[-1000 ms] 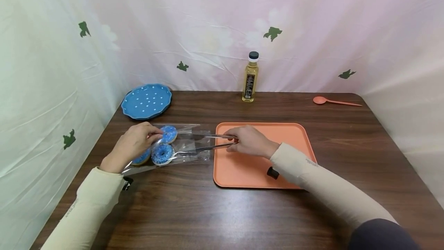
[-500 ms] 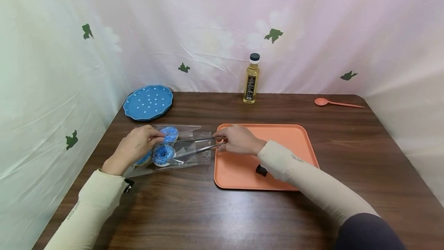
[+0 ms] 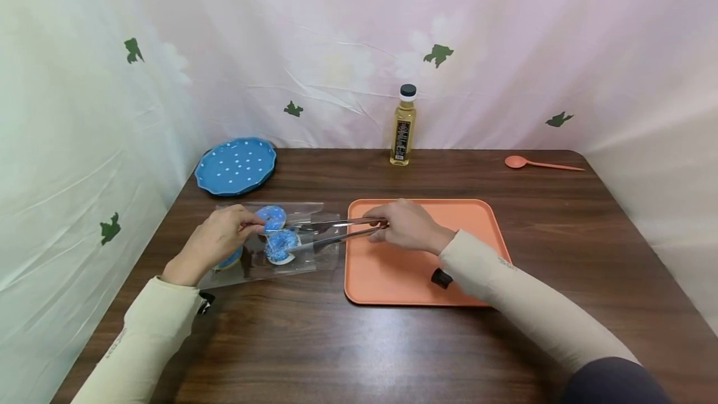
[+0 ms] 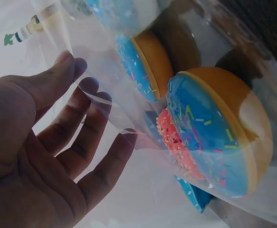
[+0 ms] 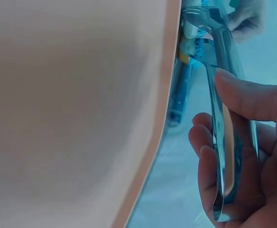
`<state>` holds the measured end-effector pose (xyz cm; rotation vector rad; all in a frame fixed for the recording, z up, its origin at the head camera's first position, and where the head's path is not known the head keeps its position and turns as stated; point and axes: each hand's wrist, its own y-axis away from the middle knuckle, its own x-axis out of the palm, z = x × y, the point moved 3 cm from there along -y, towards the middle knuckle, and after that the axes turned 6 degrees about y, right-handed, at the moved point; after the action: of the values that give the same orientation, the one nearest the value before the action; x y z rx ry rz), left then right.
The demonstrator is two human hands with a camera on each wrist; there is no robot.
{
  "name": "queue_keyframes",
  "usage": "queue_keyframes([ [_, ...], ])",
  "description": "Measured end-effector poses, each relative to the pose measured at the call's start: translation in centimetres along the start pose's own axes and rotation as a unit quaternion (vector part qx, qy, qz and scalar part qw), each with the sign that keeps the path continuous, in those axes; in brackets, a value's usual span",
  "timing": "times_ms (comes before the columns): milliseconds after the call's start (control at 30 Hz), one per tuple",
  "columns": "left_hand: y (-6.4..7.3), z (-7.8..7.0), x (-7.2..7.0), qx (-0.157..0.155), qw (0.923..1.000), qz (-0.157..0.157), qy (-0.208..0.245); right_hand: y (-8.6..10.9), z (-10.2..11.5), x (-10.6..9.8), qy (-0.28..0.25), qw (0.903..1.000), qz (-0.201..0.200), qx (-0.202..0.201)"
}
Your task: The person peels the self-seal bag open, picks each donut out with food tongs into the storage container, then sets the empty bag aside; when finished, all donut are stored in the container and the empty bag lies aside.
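Observation:
Three blue-iced donuts show in a clear plastic bag (image 3: 326,259) lying on the table. My left hand (image 3: 215,239) pinches the bag's upper film between thumb and fingertips. In the left wrist view a near blue donut (image 4: 205,133) with sprinkles partly covers a pink one (image 4: 174,137). My right hand (image 3: 408,227) grips metal tongs (image 3: 353,222) near their bent end, over the tray's left part. The tongs' arms reach left through the bag's mouth, and their tips meet the foremost blue donut (image 3: 282,244). Another blue donut (image 3: 273,214) lies just behind it; a third (image 3: 230,259) is partly hidden by my left hand.
An orange tray (image 3: 392,282) lies right of the bag. Behind the bag, a blue polka-dot plate (image 3: 237,167) sits at the back left. An oil bottle (image 3: 402,136) stands at the back edge, and an orange spoon (image 3: 517,162) lies at the far right.
The right hand pushed the tongs left deeper into the bag, then drew them back right. The foremost blue donut has shifted right with the tongs. The left hand keeps its hold.

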<state>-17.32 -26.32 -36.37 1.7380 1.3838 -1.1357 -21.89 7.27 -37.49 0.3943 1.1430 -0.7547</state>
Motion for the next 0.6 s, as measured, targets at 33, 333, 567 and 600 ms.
queue_keyframes([
  [33, 0.0, 0.0, -0.1, 0.0, 1.0, 0.0, 0.0, 0.3, -0.2, -0.2, 0.0, 1.0, -0.001, 0.005],
  [333, 0.2, 0.0, -0.2, -0.006, 1.0, 0.008, -0.001, 0.7, -0.3, -0.2, -0.01, 0.9995, 0.016, 0.025],
  [567, 0.2, 0.1, 0.1, 0.0, 1.0, 0.007, 0.003, 0.0, 0.4, 0.5, 0.004, 0.9996, 0.018, 0.023],
  [600, 0.1, 0.1, 0.1, 0.001, 1.0, 0.006, 0.003, 0.1, 0.3, 0.5, 0.004, 0.9996, 0.016, 0.023],
])
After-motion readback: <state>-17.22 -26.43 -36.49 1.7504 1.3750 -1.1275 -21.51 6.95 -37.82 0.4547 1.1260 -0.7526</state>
